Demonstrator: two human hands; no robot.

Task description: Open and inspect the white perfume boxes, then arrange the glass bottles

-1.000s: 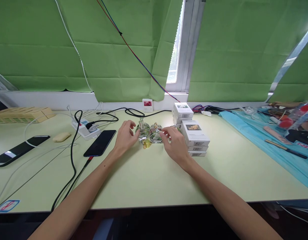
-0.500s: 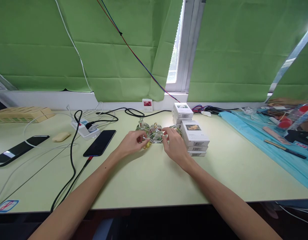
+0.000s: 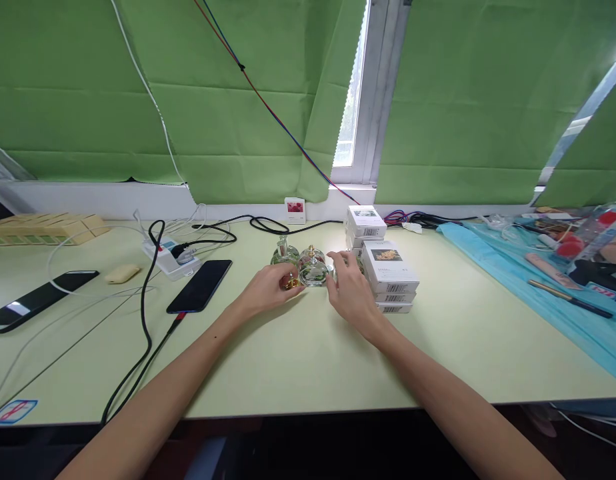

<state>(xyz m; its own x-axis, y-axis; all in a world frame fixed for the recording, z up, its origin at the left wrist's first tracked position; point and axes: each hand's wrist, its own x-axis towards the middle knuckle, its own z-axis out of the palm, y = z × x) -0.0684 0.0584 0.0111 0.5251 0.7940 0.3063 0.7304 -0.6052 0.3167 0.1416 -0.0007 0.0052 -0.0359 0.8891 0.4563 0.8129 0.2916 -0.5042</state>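
Several clear glass bottles stand close together mid-table. The middle bottle point(image 3: 313, 268) is round with a gold-coloured top; another bottle point(image 3: 284, 251) with a clear neck stands to its left. My left hand point(image 3: 271, 287) has its fingers closed round a small gold-coloured piece point(image 3: 292, 283) in front of the left bottle. My right hand point(image 3: 349, 287) is spread, thumb beside the middle bottle, fingers over a third bottle that it mostly hides. Stacked white boxes point(image 3: 391, 267) are just right of my right hand.
Phones point(image 3: 200, 287) point(image 3: 38, 300), a power strip point(image 3: 172, 259) and black cables lie left. Yellow boxes point(image 3: 48, 229) are back left. A small white box point(image 3: 295, 211) stands behind. Blue sheeting point(image 3: 538, 287) with a pen point(image 3: 571, 298) covers the right side.
My left hand has lowered slightly toward me, and its fingers now close on the gold-coloured piece. My right hand has shifted slightly, its fingertips a little higher.
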